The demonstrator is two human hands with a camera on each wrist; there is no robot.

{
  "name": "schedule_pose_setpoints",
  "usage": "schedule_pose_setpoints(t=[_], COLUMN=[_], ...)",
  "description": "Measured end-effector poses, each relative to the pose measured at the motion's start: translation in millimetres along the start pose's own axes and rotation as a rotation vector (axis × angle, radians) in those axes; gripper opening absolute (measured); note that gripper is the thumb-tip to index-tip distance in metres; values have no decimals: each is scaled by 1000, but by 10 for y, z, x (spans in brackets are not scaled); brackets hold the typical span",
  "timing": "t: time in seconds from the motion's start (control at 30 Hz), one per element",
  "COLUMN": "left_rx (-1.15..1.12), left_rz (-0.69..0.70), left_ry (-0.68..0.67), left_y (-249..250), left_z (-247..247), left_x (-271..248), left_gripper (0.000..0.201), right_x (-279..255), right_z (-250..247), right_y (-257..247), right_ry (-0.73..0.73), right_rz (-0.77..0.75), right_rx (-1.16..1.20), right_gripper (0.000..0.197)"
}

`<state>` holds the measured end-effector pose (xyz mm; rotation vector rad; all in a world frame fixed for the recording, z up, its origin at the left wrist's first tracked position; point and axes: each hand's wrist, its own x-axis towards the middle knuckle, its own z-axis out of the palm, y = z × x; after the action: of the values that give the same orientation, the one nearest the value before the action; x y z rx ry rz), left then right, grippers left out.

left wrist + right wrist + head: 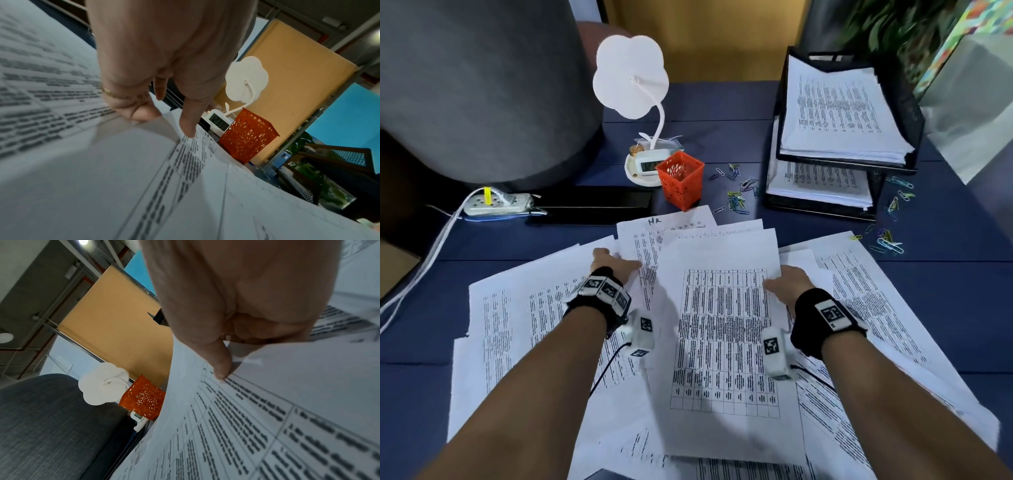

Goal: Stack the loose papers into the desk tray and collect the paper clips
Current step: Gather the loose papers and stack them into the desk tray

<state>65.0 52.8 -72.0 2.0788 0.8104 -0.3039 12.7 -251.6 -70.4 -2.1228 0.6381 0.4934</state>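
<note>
Nearest the camera lay the loose papers (524, 308), fanned over the blue desk (945, 308). The gridded top sheet (722, 342) ran long axis away from the person, right hand (789, 284) pinching its right edge by thumb, left hand (616, 263) pinching a sheet at its left edge. Desk tray (911, 113) stood far right, nearer the right hand; open desk between. Paper clips (736, 200) lay uncollected around the tray.

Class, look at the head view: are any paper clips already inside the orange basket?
Cannot tell: the orange basket's inside is hidden, while paper clips lie scattered on the desk.
</note>
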Motion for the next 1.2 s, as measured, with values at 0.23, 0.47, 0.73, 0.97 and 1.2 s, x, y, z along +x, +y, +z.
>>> schedule_pose_setpoints(t=[0.23,0.47,0.73,0.97,1.2], left_rx=[-57,-302,-426,-399,-88], left_rz=[287,346,336,450,412], left_ry=[-30,-131,-254,-338,-400], left_y=[-173,-293,-72,47,-30], left_z=[132,-105,98,354,513], left_x=[-29,-125,-386,-678,-687], left_gripper=[18,19,13,24,49], right_x=[35,34,3,10,-60], right_z=[-27,-17,7,7,23], right_y=[26,34,43,50,54], right_ry=[-60,-94,-96,-74,-107], right_rz=[55,77,61,91,67], right_rx=[177,325,479,470,448], right_gripper=[20,27,23,27,33])
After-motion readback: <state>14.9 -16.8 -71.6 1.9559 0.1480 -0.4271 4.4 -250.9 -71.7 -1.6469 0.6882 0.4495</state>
